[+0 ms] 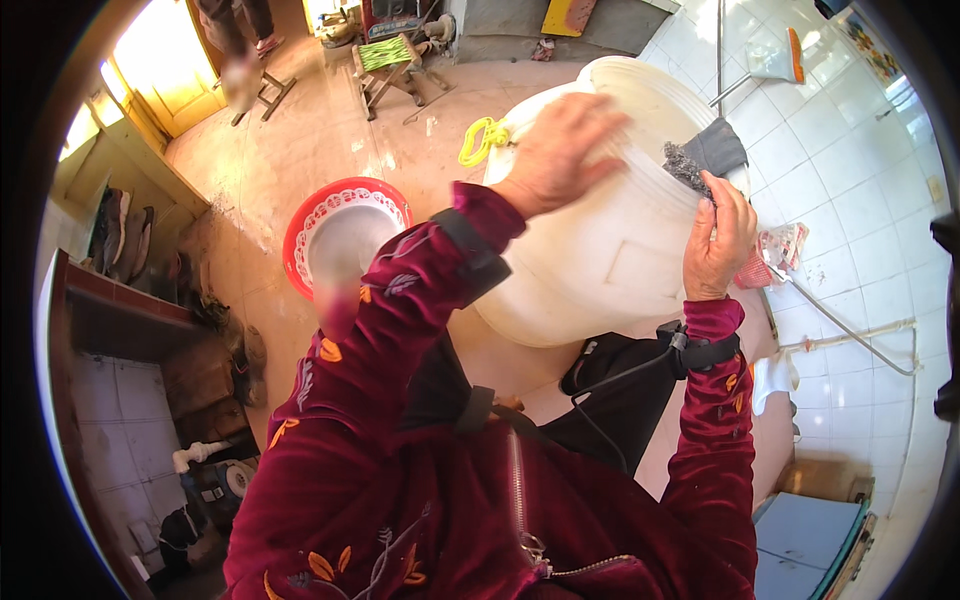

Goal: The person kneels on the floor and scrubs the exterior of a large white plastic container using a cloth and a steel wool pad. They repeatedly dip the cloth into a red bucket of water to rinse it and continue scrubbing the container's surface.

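A large white plastic barrel (577, 247) stands tilted in front of me, its ribbed rim and open mouth towards the upper right. My left hand (562, 154), blurred by motion, is over the barrel's upper side with fingers spread and nothing visible in it. At the right of the rim is my right hand (720, 240). Its thumb and forefinger pinch the frayed end of a dark grey cloth (712, 150) that lies over the rim. A yellow plastic handle (482, 141) is attached at the barrel's left edge. The barrel's inner bottom is hidden.
A red-rimmed basin (300, 262) sits on the floor to the left. Farther off are a folding stool (385, 56) and a person's legs (232, 22). A tiled wall (855, 217) with a thin pipe (840, 319) bounds the right. Shoes (112, 225) lie at left.
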Demonstrator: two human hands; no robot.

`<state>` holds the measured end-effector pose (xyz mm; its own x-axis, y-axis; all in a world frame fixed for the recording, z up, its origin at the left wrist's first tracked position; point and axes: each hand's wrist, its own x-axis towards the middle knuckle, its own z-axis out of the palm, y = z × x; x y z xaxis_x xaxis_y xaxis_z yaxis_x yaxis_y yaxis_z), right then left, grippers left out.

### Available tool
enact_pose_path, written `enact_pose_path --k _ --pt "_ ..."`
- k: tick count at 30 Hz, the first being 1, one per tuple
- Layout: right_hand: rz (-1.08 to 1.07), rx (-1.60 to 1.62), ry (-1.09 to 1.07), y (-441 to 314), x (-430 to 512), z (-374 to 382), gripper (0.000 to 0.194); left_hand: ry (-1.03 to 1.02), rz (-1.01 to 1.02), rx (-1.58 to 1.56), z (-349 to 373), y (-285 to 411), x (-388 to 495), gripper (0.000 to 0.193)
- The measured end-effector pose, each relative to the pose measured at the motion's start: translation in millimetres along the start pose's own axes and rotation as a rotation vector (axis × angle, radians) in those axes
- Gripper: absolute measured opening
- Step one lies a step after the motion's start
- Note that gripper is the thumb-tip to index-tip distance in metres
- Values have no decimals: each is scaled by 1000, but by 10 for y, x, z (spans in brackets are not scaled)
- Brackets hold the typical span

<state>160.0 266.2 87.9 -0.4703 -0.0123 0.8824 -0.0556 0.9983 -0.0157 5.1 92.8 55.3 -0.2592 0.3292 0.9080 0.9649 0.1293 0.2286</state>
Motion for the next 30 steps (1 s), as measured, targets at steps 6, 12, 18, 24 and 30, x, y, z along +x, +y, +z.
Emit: enact_pose_path --k 6,12,18,24,30 --pt "-51 -69 95 32 -37 135 22 -191 -362 49 -181 -748 -201 39" --pt "-84 -67 89 219 -71 205 22 -417 -292 12 -46 -1070 -109 33" --pt "-5 17 -17 1086 52 266 23 -400 -484 -254 283 -790 -70 36" --pt "207 -54 -70 1812 387 323 22 -218 -615 -182 1082 227 -95 30" --pt "594 499 88 1362 757 -58 25 -254 -670 -238 1355 699 -3 22"
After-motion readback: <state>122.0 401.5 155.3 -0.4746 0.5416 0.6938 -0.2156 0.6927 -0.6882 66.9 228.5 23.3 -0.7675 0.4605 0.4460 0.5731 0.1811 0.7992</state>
